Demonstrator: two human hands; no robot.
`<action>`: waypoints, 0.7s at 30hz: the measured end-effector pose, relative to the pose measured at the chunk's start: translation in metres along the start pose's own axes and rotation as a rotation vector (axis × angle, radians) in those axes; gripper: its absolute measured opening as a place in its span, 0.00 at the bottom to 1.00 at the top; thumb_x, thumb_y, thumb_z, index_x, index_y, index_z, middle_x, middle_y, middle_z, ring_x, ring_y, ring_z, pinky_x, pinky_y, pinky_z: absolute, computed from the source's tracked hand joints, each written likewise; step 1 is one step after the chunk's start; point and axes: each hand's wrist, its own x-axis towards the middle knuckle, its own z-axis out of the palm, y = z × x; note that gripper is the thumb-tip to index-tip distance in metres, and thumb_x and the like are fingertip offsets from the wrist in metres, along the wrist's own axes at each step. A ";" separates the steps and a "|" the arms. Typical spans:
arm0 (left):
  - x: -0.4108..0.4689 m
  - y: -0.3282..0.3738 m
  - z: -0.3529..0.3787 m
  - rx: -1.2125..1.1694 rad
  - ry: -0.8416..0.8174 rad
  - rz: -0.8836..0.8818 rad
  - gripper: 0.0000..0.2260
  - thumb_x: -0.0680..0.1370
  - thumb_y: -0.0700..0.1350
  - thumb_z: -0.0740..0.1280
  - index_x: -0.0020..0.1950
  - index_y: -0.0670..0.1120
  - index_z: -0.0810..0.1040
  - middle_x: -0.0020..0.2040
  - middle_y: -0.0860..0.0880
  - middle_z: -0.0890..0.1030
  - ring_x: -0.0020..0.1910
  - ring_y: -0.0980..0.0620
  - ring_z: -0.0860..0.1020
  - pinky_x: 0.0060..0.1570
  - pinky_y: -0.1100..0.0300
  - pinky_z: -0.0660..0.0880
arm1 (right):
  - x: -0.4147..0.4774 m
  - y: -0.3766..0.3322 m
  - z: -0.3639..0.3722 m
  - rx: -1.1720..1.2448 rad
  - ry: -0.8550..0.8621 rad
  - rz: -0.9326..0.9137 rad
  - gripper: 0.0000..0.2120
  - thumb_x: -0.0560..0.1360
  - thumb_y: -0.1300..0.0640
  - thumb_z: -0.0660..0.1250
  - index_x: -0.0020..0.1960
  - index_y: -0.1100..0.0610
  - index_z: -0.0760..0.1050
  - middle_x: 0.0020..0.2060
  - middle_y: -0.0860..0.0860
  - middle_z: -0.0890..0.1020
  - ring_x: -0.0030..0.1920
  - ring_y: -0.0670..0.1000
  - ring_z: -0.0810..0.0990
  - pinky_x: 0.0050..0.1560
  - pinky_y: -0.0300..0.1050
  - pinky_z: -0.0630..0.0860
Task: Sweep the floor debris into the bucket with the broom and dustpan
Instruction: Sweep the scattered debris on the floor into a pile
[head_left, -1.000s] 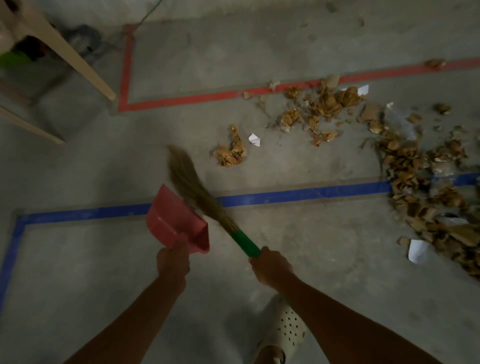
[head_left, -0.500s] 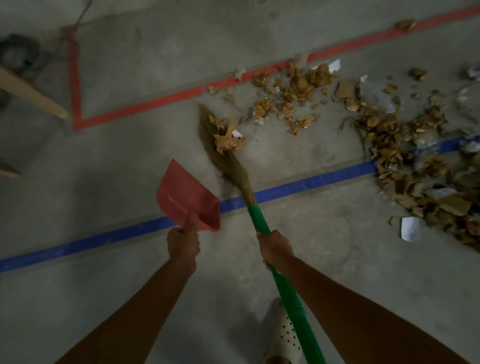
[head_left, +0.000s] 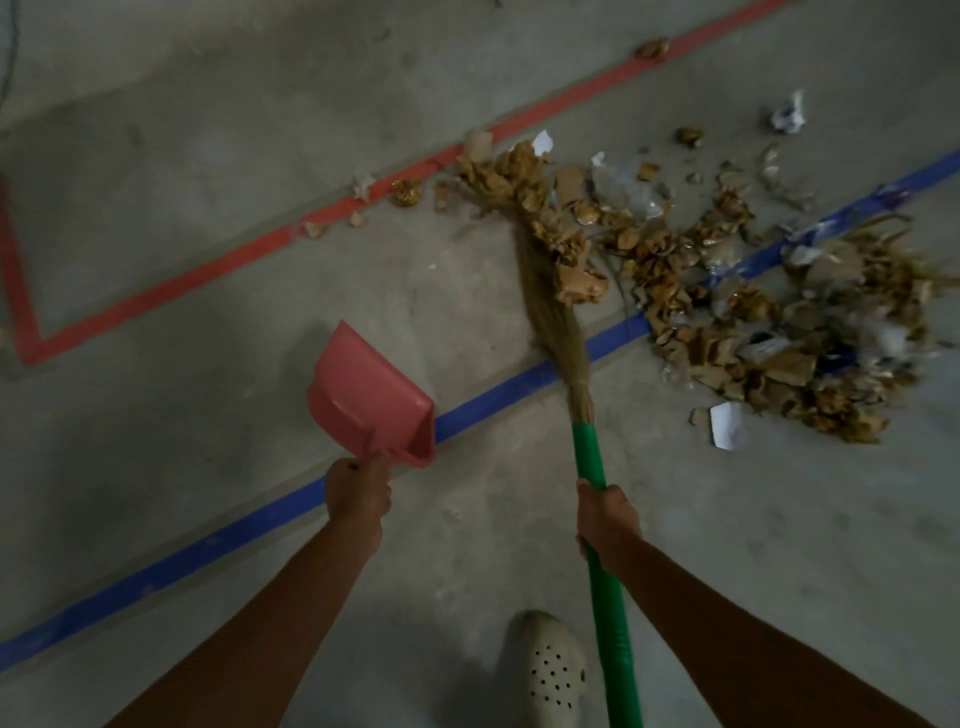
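Debris (head_left: 769, 312), brown scraps and paper, lies at our two o'clock across the blue tape line (head_left: 218, 540). Our right hand (head_left: 608, 519) grips the green-handled broom (head_left: 558, 322), its bristles seemingly blurred against scraps. Our left hand (head_left: 358, 493) clutches the pink dustpan (head_left: 369, 395), apparently raised.

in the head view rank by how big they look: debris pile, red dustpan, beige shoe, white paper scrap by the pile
1. debris pile
2. red dustpan
3. beige shoe, nearer the camera and partly cut off, so its rank against the dustpan is unsure
4. white paper scrap
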 end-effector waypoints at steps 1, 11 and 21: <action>-0.001 0.003 0.006 -0.001 -0.014 0.011 0.11 0.79 0.43 0.67 0.40 0.41 0.71 0.31 0.44 0.69 0.23 0.54 0.64 0.19 0.66 0.60 | -0.001 0.003 -0.008 0.032 0.006 0.024 0.19 0.81 0.41 0.57 0.55 0.58 0.70 0.43 0.57 0.82 0.32 0.53 0.80 0.39 0.51 0.83; -0.020 0.027 0.069 0.084 -0.132 0.097 0.16 0.79 0.45 0.69 0.34 0.41 0.71 0.28 0.45 0.72 0.18 0.56 0.65 0.19 0.68 0.59 | -0.026 0.010 -0.051 0.316 0.100 -0.058 0.15 0.82 0.42 0.58 0.50 0.54 0.69 0.42 0.55 0.80 0.36 0.52 0.80 0.34 0.48 0.81; -0.038 0.046 0.097 0.159 -0.259 0.138 0.16 0.77 0.48 0.71 0.35 0.41 0.72 0.29 0.45 0.74 0.24 0.50 0.67 0.23 0.64 0.61 | -0.060 0.017 -0.037 0.134 0.307 -0.259 0.14 0.82 0.42 0.55 0.51 0.53 0.68 0.35 0.49 0.76 0.32 0.47 0.76 0.28 0.40 0.68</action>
